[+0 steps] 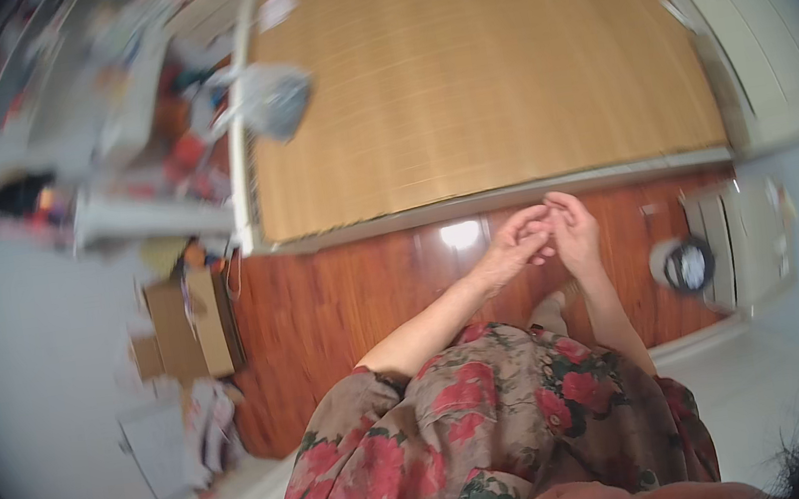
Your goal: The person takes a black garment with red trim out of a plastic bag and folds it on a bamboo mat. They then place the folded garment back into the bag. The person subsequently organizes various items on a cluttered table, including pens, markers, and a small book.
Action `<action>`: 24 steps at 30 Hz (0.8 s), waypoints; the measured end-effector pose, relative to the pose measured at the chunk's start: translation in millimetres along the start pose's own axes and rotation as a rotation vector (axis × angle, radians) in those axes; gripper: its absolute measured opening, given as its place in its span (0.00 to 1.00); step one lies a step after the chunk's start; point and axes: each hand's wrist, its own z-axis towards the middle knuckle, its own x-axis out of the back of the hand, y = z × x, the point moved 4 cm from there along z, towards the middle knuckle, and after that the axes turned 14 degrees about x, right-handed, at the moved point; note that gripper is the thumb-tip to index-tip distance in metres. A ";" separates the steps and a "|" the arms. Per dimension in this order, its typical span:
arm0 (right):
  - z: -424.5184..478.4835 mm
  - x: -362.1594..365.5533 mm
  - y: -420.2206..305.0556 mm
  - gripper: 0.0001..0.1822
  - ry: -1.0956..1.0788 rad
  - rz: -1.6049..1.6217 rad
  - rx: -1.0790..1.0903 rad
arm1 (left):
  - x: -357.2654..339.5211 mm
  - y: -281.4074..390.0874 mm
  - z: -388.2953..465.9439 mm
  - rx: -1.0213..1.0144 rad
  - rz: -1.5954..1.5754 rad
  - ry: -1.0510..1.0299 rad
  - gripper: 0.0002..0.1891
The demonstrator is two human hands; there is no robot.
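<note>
My left hand (519,240) and my right hand (572,227) meet in front of my body, above the wood floor (374,283). Their fingertips touch or nearly touch. The left fingers are half curled, and the right fingers lean in towards them. No object shows in either hand, though the space between the fingers is partly hidden. Beyond them lies a bed with a tan woven mat (469,89). On the mat's left edge rests a tied plastic bag (277,99) with something dark inside.
Cardboard boxes (186,327) stand on the floor at the left, near a white board (161,447). At the right, a trash bin (689,264) sits beside a pale cabinet (754,240). Cluttered shelves (153,214) are blurred at the upper left.
</note>
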 end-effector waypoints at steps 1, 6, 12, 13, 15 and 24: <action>-1.9 -30.1 2.7 0.12 -0.027 -0.005 0.004 | 23.2 6.2 -26.8 -0.038 0.000 0.039 0.25; -4.9 -212.4 -28.0 0.12 -0.425 -0.083 -0.008 | 165.3 12.6 -170.1 -0.257 -0.148 0.236 0.26; -18.5 -419.3 -60.2 0.11 -0.759 -0.056 0.027 | 309.7 2.1 -303.1 -0.484 -0.412 0.509 0.26; -20.6 -443.5 -58.8 0.10 -0.812 -0.087 0.057 | 328.6 -0.6 -315.9 -0.487 -0.446 0.530 0.25; -22.8 -488.2 -49.9 0.10 -0.908 -0.141 0.118 | 362.3 -7.2 -335.8 -0.486 -0.502 0.572 0.25; 35.9 -653.0 40.4 0.09 -0.809 -0.068 -0.039 | 535.2 35.2 -392.1 -0.376 -0.471 0.677 0.22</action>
